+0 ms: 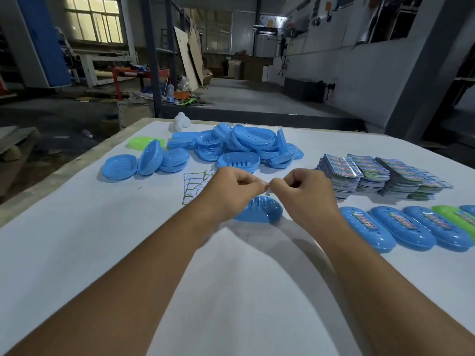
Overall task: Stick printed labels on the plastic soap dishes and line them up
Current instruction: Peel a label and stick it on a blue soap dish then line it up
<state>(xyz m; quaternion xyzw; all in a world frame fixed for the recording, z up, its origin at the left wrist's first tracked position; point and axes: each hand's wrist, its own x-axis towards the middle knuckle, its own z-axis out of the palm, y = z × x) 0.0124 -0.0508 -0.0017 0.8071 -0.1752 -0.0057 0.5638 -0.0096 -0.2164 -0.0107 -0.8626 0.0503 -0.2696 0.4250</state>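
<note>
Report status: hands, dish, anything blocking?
Left hand and right hand pinching a small white piece between them. Unlabelled blue dish below on table. Labelled row at right. Nothing blocking.

One head-worn wide-angle view looks forward and down, close over the white table [77, 253], workshop beyond.
</note>
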